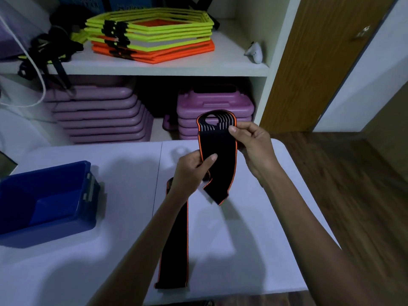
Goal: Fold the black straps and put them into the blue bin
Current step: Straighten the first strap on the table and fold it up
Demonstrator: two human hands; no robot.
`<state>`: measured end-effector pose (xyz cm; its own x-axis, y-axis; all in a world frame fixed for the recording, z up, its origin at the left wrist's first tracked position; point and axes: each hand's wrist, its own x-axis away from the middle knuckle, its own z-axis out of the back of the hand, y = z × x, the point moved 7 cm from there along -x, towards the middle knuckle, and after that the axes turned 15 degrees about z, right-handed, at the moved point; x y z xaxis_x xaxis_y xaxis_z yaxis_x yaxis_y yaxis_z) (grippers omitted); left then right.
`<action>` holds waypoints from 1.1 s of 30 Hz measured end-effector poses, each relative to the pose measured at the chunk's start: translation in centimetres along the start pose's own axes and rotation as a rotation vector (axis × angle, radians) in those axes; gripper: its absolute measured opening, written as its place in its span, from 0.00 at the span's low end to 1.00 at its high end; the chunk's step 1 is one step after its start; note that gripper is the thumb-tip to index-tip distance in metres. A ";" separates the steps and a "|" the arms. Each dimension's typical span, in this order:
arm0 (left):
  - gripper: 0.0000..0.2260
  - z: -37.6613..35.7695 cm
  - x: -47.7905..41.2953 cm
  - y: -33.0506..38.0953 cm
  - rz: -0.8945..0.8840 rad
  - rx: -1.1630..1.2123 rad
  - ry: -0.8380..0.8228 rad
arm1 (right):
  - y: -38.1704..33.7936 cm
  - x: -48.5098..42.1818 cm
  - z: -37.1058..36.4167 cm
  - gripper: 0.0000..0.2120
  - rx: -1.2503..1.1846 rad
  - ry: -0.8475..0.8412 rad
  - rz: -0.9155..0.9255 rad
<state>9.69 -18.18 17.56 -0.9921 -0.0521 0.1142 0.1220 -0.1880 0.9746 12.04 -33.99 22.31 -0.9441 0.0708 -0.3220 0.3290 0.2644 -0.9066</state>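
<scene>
A black strap with orange edging (pixel 220 160) hangs above the white table (pixel 123 168), held by both hands. My right hand (pixel 254 149) pinches its right edge just below the looped, grey-striped top end. My left hand (pixel 192 171) grips its left edge lower down, thumb across the fabric, and the loose tail dangles below. A second black strap (pixel 175 246) lies flat and lengthwise on the table, partly under my left forearm. The blue bin (pixel 50 202) stands open at the table's left side and looks empty.
Behind the table is a white shelf unit with stacked yellow and orange hexagon rings (pixel 152 34), tangled black straps (pixel 53 43) and a white controller (pixel 255 53). Purple step platforms (pixel 99 115) fill the lower shelf. A wooden door (pixel 320 62) and wood floor lie right.
</scene>
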 end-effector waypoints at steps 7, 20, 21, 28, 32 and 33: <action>0.07 -2.2 3.8 -7.0 0.176 -0.134 -0.250 | -0.3 -0.8 0.0 0.06 0.006 0.041 -0.001; 0.10 0.7 13.0 -19.1 0.540 0.018 -0.302 | 9.9 -2.3 -7.1 0.05 0.073 -0.056 -0.204; 0.10 1.4 13.4 -19.9 0.568 0.012 -0.265 | 11.7 -1.7 -7.6 0.06 0.076 -0.052 -0.247; 0.02 8.2 17.5 -25.6 0.672 -0.131 -0.026 | 22.6 3.8 -8.0 0.08 0.114 0.043 -0.528; 0.03 9.2 18.3 -27.6 0.743 -0.082 -0.023 | 26.6 6.1 -7.3 0.04 0.145 0.138 -0.605; 0.03 9.1 18.3 -27.9 0.760 -0.068 -0.034 | 27.3 6.5 -7.0 0.08 0.158 0.156 -0.619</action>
<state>-12.18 -4.96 -5.80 -0.6351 -0.1612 0.7555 0.7718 -0.1723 0.6121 14.72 -19.62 -2.58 -0.9479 0.0932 0.3047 -0.2882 0.1574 -0.9446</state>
